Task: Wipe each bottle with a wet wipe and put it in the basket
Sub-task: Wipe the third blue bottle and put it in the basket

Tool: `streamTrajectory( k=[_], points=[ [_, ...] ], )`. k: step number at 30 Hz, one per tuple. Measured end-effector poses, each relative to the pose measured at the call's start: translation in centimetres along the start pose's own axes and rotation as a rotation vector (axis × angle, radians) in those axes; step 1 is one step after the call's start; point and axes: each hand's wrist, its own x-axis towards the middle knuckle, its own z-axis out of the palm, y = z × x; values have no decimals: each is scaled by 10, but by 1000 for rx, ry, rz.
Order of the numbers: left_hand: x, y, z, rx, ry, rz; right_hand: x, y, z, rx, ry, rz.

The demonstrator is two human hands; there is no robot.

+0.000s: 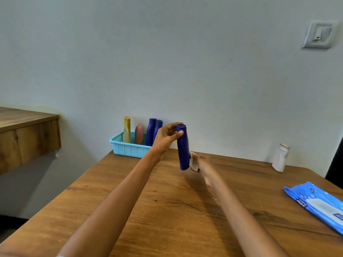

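My left hand (pixel 166 137) pinches the capped top of a dark blue bottle (pixel 182 151), holding it upright above the wooden table (pixel 157 210). My right hand (pixel 201 165), blurred, holds a white wet wipe (pixel 193 162) against the bottle's lower right side. A light blue basket (pixel 128 148) stands at the table's far left edge by the wall. It holds a yellow bottle (pixel 127 129), a brownish-pink bottle (pixel 139 134) and two dark blue bottles (pixel 153 131). A white bottle (pixel 280 157) stands alone at the far right of the table.
A blue pack of wet wipes (pixel 319 204) lies at the table's right edge. A second wooden surface (pixel 27 130) juts out from the wall at the left, apart from the table. A wall switch (pixel 318 34) is mounted at the upper right.
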Motion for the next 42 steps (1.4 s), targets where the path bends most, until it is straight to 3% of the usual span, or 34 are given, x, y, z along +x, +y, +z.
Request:
streamTrajectory(
  k=[5,12,22,27,36,42],
  points=[
    [1,0,1,31,52,22,0,3,-6,131,-59,62],
    [5,0,-1,143,123,57,1,3,-5,258,-4,113],
    [11,20,-16,178,299,68,1,-27,13,328,20,-58],
    [42,48,-54,304,345,97,9,-68,46,380,-42,-137],
    [85,40,-107,685,222,-66,56,-96,99,249,-53,-139],
    [85,7,-126,773,132,-188,69,-78,116,174,-69,-84]
  ],
)
